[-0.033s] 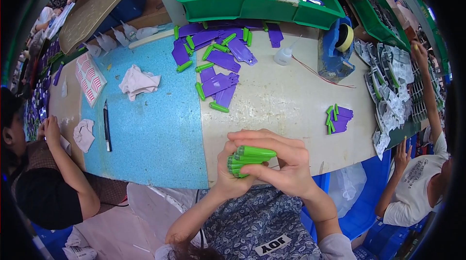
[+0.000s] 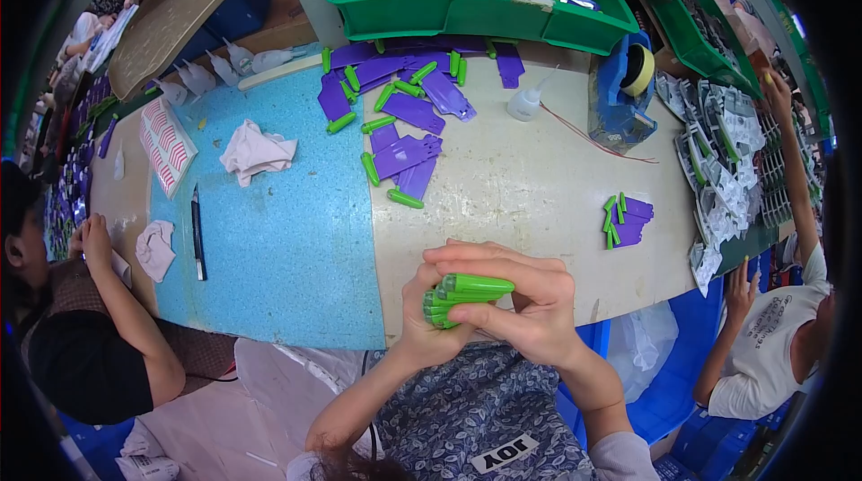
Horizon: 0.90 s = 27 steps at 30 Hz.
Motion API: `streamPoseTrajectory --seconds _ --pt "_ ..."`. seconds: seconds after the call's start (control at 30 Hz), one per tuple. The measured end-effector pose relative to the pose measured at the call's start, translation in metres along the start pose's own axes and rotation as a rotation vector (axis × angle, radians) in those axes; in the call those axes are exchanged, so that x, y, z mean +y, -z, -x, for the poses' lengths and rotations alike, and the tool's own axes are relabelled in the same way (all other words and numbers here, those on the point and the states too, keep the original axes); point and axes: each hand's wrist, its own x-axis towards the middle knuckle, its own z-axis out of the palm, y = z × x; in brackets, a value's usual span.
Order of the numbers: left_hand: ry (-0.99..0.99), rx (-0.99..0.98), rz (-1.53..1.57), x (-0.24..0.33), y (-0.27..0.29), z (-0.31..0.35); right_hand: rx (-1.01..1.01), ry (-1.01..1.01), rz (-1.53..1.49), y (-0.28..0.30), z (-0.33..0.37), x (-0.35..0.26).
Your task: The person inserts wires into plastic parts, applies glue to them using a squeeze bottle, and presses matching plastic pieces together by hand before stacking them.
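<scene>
Both my hands are close together over the near edge of the table, wrapped round a bundle of green-ended pieces (image 2: 471, 289). Only the rounded green ends show, packed side by side; the rest of each piece is hidden by my fingers. My left hand (image 2: 429, 324) closes on the bundle from the left. My right hand (image 2: 534, 301) lies over it from the right, fingers across the top and thumb pressed on the green ends. Farther off is a loose pile of flat purple pieces with green ends (image 2: 404, 154). A smaller group of purple pieces (image 2: 634, 222) lies to the right.
A green bin (image 2: 485, 18) of purple pieces stands at the back. Near it are a small white squeeze bottle (image 2: 524, 105) and a blue tape dispenser (image 2: 615, 95). On the blue mat (image 2: 287, 256) lie a crumpled cloth (image 2: 258, 152) and a black pen-like tool (image 2: 197, 234). Co-workers sit left and right.
My hands and the bundle have shifted very slightly to the right. The right-hand co-worker's hands have moved a little.
</scene>
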Motion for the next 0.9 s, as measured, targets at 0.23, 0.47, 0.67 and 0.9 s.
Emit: streamPoseTrajectory --seconds 0.23,0.47,0.67,0.9 --pt "-0.024 -0.021 -0.113 -0.003 0.000 -0.002 -0.004 -0.051 -0.010 0.007 0.000 -0.003" --pt "0.063 0.034 0.019 -0.001 0.026 -0.015 0.545 -0.130 0.156 0.071 -0.042 0.065" --pt "0.020 0.125 -0.052 0.002 0.018 -0.020 0.438 -0.105 0.318 0.101 -0.083 0.115" --pt "-0.111 0.096 -0.254 -0.002 0.029 -0.019 0.138 -0.341 0.023 0.042 0.017 -0.013"
